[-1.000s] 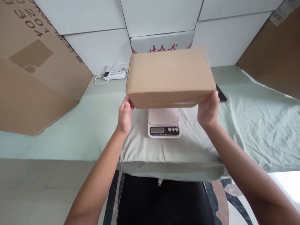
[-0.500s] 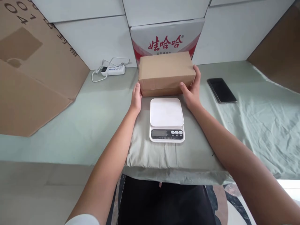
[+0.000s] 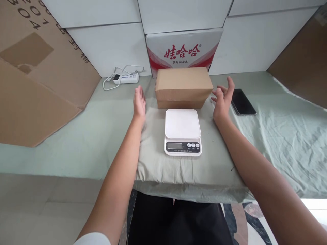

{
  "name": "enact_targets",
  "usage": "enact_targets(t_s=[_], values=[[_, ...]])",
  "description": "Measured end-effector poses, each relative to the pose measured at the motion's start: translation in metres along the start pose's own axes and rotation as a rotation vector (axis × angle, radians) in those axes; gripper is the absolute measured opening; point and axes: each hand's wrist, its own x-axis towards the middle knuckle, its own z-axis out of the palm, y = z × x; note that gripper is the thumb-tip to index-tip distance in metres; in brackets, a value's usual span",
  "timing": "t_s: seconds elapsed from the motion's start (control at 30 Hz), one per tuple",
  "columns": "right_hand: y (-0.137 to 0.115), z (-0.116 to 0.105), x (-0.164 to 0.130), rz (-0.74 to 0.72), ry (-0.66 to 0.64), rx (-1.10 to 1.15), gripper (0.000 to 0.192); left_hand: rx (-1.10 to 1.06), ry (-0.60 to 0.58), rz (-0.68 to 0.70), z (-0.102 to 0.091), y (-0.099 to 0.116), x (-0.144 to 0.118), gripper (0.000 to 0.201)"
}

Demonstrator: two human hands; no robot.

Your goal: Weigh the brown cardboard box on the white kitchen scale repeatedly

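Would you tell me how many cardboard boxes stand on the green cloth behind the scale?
2: a plain brown box right behind the scale, between both open hands, and a white, red-printed box behind it, partly hidden, against the wall.

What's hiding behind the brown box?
Behind the brown box stands a white carton with red writing, against the wall. Its lower part is covered by the box, so that part stays unseen.

The scene is bright and evenly lit by soft, diffuse light. Shadows are faint: a thin dark line runs under the cardboard box and a soft one lies under the front fold of the green cloth. The white wall tiles look slightly washed out, and a pale overexposed patch sits at the lower right edge. Focus is sharp throughout, with no motion blur. Straight lines bow near the edges from the wide lens.
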Motion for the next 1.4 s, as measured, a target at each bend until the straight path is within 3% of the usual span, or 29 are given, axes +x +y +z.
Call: enact_targets(t_s=[0.1,0.23,0.33,0.53,0.77,0.93,1.03,1.13,1.23,1.3,1.4], values=[[0.001,0.000,0.002,0.100,0.117,0.065,0.067,-0.008,0.040,-0.003,-0.020,0.005,0.007,0.103],[0.000,0.002,0.003,0.112,0.177,0.059,0.059,-0.042,0.081,-0.028,-0.026,0.007,0.009,0.096],[0.000,0.002,0.005,0.122,0.183,0.047,0.055,-0.048,0.088,-0.048,-0.023,0.008,0.007,0.095],[0.002,0.001,0.004,0.083,0.114,0.072,0.046,0.024,0.018,-0.049,-0.015,0.009,0.002,0.116],[-0.013,0.003,-0.002,0.071,0.055,0.108,0.037,-0.013,0.009,-0.025,0.002,0.005,-0.006,0.095],[-0.022,-0.020,0.020,0.073,0.155,-0.174,0.026,0.005,-0.046,-0.021,0.011,0.002,-0.011,0.105],[-0.020,-0.048,0.038,0.308,0.181,-0.515,0.044,0.004,-0.065,-0.027,0.012,0.002,-0.010,0.107],[-0.016,-0.073,0.049,0.553,0.124,-0.702,0.058,-0.007,-0.067,-0.039,0.014,0.006,-0.011,0.107],[-0.018,-0.087,0.053,0.605,-0.039,-0.796,0.063,-0.005,-0.052,-0.065,0.020,0.014,-0.017,0.096],[-0.025,-0.090,0.053,0.613,-0.126,-0.868,0.076,0.001,-0.038,-0.084,0.023,0.020,-0.022,0.087],[-0.039,-0.088,0.051,0.651,-0.147,-0.934,0.089,0.011,-0.020,-0.101,0.026,0.027,-0.027,0.083]])
